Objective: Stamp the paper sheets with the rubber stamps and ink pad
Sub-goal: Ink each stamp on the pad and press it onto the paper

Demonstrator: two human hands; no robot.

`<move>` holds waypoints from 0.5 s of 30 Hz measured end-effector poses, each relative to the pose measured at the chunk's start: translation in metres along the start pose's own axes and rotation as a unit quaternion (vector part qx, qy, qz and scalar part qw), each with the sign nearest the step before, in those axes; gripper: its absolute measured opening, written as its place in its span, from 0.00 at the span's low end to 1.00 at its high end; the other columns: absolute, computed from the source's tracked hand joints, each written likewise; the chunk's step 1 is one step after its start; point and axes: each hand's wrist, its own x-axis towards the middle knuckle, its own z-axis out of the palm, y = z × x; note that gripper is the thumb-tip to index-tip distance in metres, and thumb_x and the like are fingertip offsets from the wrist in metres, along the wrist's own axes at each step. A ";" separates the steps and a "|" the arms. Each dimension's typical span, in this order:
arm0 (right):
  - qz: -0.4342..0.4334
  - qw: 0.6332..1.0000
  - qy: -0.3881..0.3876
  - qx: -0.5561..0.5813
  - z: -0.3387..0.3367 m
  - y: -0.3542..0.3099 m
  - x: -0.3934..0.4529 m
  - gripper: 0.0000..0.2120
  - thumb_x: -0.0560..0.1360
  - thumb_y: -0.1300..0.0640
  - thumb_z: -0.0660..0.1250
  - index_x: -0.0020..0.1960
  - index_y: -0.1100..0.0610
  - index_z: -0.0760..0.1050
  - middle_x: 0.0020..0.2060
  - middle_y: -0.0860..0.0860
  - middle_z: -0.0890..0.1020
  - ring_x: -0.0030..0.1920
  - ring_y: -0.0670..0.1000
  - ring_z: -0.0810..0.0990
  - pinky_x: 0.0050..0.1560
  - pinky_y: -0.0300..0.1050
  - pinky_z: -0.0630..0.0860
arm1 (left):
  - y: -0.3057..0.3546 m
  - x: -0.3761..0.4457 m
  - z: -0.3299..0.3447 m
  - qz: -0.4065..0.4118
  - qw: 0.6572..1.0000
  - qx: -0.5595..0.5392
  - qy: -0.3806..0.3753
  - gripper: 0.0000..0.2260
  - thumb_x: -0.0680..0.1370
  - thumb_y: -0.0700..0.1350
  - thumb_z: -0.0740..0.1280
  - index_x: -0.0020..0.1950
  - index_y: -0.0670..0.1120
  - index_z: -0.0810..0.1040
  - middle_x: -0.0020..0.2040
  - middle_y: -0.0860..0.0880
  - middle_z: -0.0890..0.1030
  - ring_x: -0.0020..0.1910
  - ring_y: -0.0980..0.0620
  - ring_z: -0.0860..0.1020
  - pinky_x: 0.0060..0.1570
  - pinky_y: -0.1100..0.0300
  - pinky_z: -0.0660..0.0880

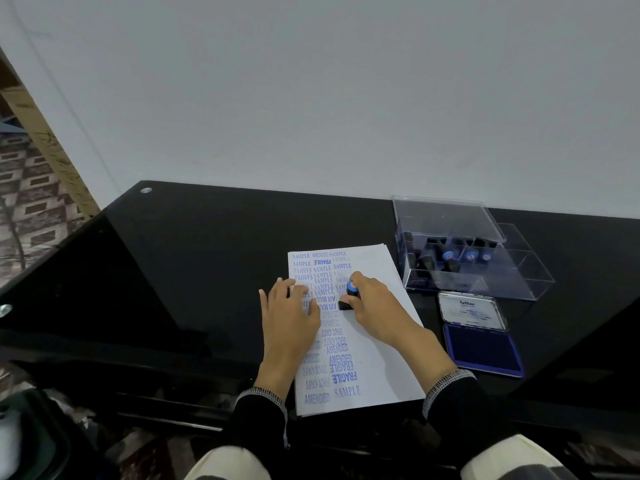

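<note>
Rubber stamp [349, 296] pressed base-down on the top paper sheet [377, 341], mid-page, gripped by right hand [372, 303] fingers. Left hand [289, 313] flat, fingers straight, pinning the sheet. Open ink pad [483, 348] just right, nearer the right hand.

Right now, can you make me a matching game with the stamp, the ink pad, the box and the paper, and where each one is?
Things:
1. stamp
2. ink pad
3. box
4. paper

Places:
A. under both hands
B. open, at the near right of the paper
C. in the right hand
D. by the wall, with more stamps inside

Pairs: 1-C, 2-B, 3-D, 4-A

The left hand lies flat on the paper.
</note>
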 end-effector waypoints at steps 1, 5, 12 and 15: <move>-0.001 1.000 0.010 -0.004 0.002 0.001 -0.002 0.06 0.80 0.56 0.61 0.54 0.55 0.65 0.47 0.53 0.75 0.41 0.49 0.70 0.34 0.34 0.63 | 0.001 0.000 0.000 -0.004 1.000 0.015 -0.004 0.15 0.79 0.49 0.64 0.64 0.46 0.76 0.68 0.48 0.71 0.74 0.48 0.61 0.75 0.47 0.45; -0.008 0.999 0.034 -0.002 0.008 0.003 -0.007 0.07 0.80 0.57 0.61 0.56 0.55 0.65 0.49 0.52 0.74 0.42 0.49 0.69 0.35 0.33 0.63 | 0.002 0.000 -0.001 -0.023 0.999 0.036 -0.027 0.20 0.80 0.52 0.61 0.70 0.47 0.71 0.74 0.49 0.66 0.77 0.47 0.55 0.74 0.47 0.42; -0.008 1.000 0.006 0.001 0.000 0.000 0.000 0.07 0.80 0.56 0.61 0.52 0.53 0.62 0.44 0.51 0.72 0.40 0.49 0.68 0.33 0.34 0.61 | 0.001 0.000 0.000 -0.030 0.998 0.033 -0.037 0.21 0.80 0.52 0.60 0.72 0.46 0.69 0.74 0.48 0.66 0.77 0.48 0.56 0.75 0.47 0.44; -0.015 1.000 0.011 0.011 0.002 0.001 -0.001 0.07 0.80 0.56 0.61 0.51 0.53 0.62 0.44 0.50 0.72 0.40 0.49 0.68 0.34 0.34 0.62 | 0.001 0.000 0.000 -0.030 0.998 0.028 -0.036 0.21 0.80 0.52 0.60 0.72 0.46 0.69 0.74 0.48 0.66 0.77 0.48 0.56 0.75 0.47 0.45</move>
